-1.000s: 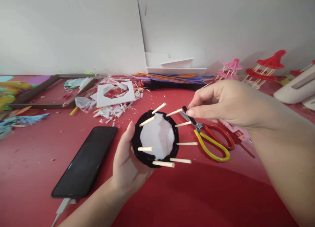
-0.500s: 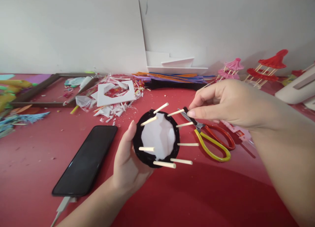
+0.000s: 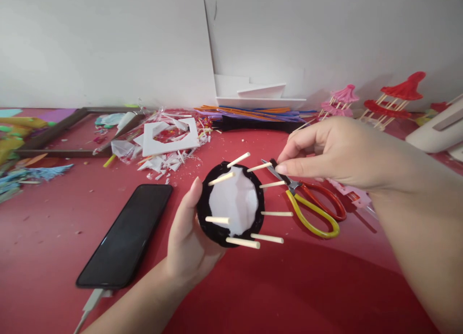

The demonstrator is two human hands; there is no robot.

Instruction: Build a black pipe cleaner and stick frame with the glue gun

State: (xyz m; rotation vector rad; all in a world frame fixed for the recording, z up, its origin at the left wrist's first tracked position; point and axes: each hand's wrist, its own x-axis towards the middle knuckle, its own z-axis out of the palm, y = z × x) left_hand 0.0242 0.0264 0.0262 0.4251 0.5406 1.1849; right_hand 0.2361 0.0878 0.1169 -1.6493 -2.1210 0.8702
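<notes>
A round white disc (image 3: 233,201) with a fuzzy black rim rests in my left hand (image 3: 190,228), the thumb on its left edge and the fingers beneath. Several short pale wooden sticks (image 3: 273,185) stand out from the rim, tilted toward me and to the right. Just right of the sticks, my right hand (image 3: 318,153) pinches a short black fuzzy strip (image 3: 284,172) between thumb and forefinger. Below that hand, scissors (image 3: 313,215) with one yellow and one red handle lie on the red table, their blades partly behind the strip and sticks.
A black phone (image 3: 126,235) with a white cable lies at left. Behind it are cut white foam board (image 3: 171,141), scraps and a dark frame (image 3: 75,154). Pipe cleaners (image 3: 253,113) lie along the wall. Pink (image 3: 342,97) and red (image 3: 401,92) stick models stand back right, near a pale glue gun (image 3: 434,126).
The disc and its sticks have shifted very slightly to the right. My right hand keeps its pinch on the black strip in nearly the same place.
</notes>
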